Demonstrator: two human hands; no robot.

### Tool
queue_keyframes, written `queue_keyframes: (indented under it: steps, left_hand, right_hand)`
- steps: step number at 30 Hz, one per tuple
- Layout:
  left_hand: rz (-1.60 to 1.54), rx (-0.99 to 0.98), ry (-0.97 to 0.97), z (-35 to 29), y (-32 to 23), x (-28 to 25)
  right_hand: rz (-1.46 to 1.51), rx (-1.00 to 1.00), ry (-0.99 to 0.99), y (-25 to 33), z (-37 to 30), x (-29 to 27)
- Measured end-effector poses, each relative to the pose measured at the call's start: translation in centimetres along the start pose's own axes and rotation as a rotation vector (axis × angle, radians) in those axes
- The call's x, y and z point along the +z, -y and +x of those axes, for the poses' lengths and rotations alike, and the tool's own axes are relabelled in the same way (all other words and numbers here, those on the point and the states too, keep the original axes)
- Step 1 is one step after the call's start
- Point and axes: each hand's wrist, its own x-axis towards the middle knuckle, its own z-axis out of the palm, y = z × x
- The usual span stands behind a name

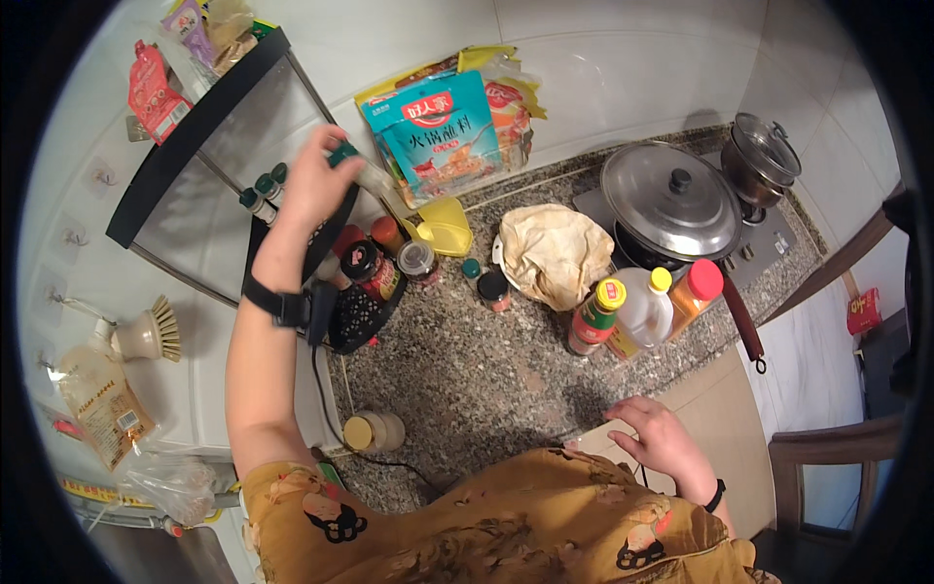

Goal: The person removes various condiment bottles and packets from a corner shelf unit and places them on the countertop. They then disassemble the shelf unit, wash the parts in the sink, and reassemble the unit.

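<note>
My left hand (pixel 316 180) is raised beside the black rack, its fingers closed round the green cap of a small clear spice jar (pixel 374 177). The jar tilts, its clear body pointing toward a blue seasoning pouch (pixel 438 136). Several green-capped jars (pixel 261 198) stand on the rack behind my wrist. Below are a dark-lidded jar with a red label (pixel 370 268), a clear-lidded jar (pixel 417 261) and a yellow scoop-shaped container (pixel 444 230). My right hand (pixel 662 440) hovers by the counter's front edge, holding nothing, fingers apart and slightly bent.
A lidded pan (pixel 671 200) and a steel pot (pixel 761 161) stand on the stove. Nearer are a sauce bottle (pixel 595 317), a white jug (pixel 647 307) and a red-capped bottle (pixel 699 292). A crumpled cream cloth (pixel 555 253), a small black-lidded jar (pixel 494 289) and a yellow-lidded jar (pixel 375 431) sit on the counter.
</note>
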Motion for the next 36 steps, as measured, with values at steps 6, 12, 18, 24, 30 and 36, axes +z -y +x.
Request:
queue_keyframes:
  steps: [6,12,18,24,30,36]
  left_hand:
    - [-0.118,0.186,0.595,-14.1,-2.3,13.7]
    - [-0.172,0.057,0.688,-19.5,-5.3,23.0]
    - [-0.175,0.176,0.683,-19.3,-5.1,22.2]
    - [-0.148,0.089,0.151,-6.4,-4.2,4.9]
    - [0.621,-0.265,-0.033,2.9,12.1,-5.2]
    - [0.605,-0.383,0.134,3.9,20.7,-5.1]
  right_hand:
    - [0.012,-0.030,0.065,0.0,0.9,-0.4]
    - [-0.012,-0.036,0.055,-0.2,0.8,-0.7]
    - [0.024,-0.017,0.059,-0.4,1.0,-0.7]
    - [0.028,0.017,0.058,-0.4,1.0,-0.5]
    - [0.040,-0.128,0.101,1.6,4.5,-0.6]
    - [-0.025,-0.290,0.120,5.9,10.3,-0.7]
